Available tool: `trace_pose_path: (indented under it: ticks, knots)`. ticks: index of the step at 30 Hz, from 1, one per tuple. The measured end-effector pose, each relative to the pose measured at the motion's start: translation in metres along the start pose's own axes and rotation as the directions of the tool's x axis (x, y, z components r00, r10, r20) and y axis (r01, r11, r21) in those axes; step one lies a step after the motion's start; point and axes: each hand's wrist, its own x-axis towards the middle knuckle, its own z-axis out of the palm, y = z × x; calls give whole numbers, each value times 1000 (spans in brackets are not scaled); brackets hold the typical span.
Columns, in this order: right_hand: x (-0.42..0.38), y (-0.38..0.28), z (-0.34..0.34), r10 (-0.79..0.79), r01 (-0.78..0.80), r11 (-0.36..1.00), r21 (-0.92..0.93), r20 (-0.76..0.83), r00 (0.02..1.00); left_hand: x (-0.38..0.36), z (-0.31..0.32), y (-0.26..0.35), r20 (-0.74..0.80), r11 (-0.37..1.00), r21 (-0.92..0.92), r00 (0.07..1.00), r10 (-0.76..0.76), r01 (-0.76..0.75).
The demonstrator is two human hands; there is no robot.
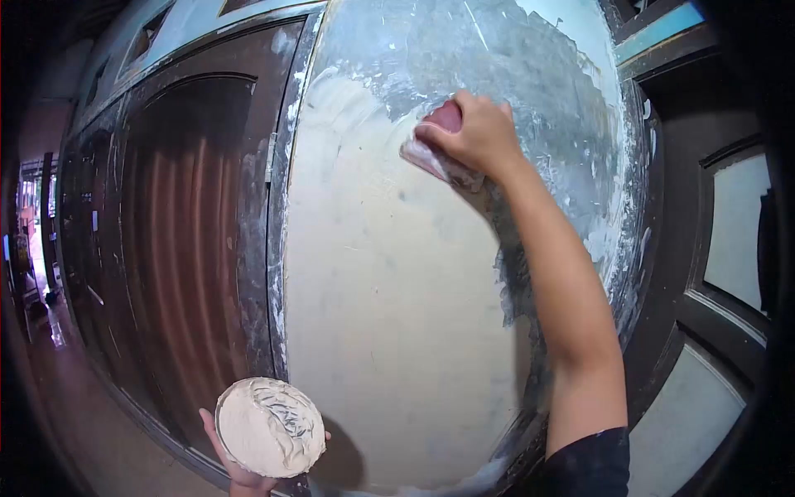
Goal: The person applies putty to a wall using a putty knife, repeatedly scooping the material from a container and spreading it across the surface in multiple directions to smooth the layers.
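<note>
My right hand (487, 137) is closed around a reddish putty spreader (426, 157), its edge smeared with paste and pressed to the upper part of the wall. Pale cream filler (389, 290) coats the wall below and left of the spreader. Bare grey surface (522, 74) shows above and to the right. Low on the left, my left hand (246, 479) supports a round dish (222, 451) from beneath, fingers at its rim. Thick cream paste (257, 427) fills the dish, with a scooped, streaky patch at its upper right. Most fingers of that hand are hidden under it.
A dark wooden door (248, 190) with a glass pane and a reddish curtain (186, 224) stands left of the wall. Paste marks dot its frame. On the right is a dark panelled door (687, 298) with pale panels. A tiled floor (62, 381) runs off at far left.
</note>
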Motion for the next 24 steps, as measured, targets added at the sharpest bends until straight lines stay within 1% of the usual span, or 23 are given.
trace_pose_path:
  ticks: [2,3,4,5,6,8,9,10,12,13,14,16,18,19,20,21,22,23,24]
  knots:
    - [8,9,6,141,-150,987,-54,-138,980,-2,3,2,3,1000,10,1000,-16,16]
    - [10,18,4,146,-155,986,-55,-133,980,-3,9,2,-29,998,-50,999,-42,41]
    - [13,28,-3,271,-269,963,33,-172,947,-3,12,1,-57,992,-113,996,-64,57]
    - [15,35,-6,392,-373,919,125,-201,898,-2,9,-1,-89,992,-126,995,-39,28]
    - [12,34,-8,391,-372,920,127,-202,898,-1,6,-1,-89,992,-125,995,-36,25]
    - [-1,31,-10,179,-172,979,105,-58,982,-1,-1,-3,-112,990,-137,994,2,-18]
    - [-7,25,-10,75,-75,996,49,10,997,-2,-2,0,39,996,92,999,16,-19]
    - [-4,26,-10,68,-69,996,54,8,998,-3,0,-2,37,996,90,999,24,-27]
    - [-1,38,-11,239,-236,971,38,-118,964,-3,8,-4,-57,998,-22,997,61,-62]
    - [-1,46,-12,322,-322,946,33,-178,930,-4,3,-2,-30,998,28,998,49,-48]
    - [0,54,-14,373,-364,928,84,-227,899,-5,5,-3,-31,998,29,998,48,-47]
    - [-5,50,-18,298,-286,953,102,-135,945,-6,10,-3,-76,999,1,996,52,-52]
    - [-16,33,-13,79,-73,989,127,-46,996,-7,3,-2,-86,999,-18,995,43,-45]
    - [-18,29,-5,-5,4,1000,-21,-36,999,-6,1,-2,-95,999,-34,995,34,-38]
    - [-13,35,-4,-3,2,1000,-19,-34,999,-6,2,-3,-98,999,-32,995,34,-37]
    - [-6,45,-3,153,-152,988,20,-100,983,-7,3,-1,-49,1000,6,998,25,-24]
    - [-4,51,-6,306,-299,952,66,-162,938,-6,9,0,1,999,43,1000,13,-14]
    - [-5,58,-13,356,-349,934,71,-207,911,-9,20,-2,-102,999,-38,995,16,-20]
    - [-4,58,-16,368,-355,930,100,-208,906,-8,17,-2,-99,999,-39,995,19,-23]
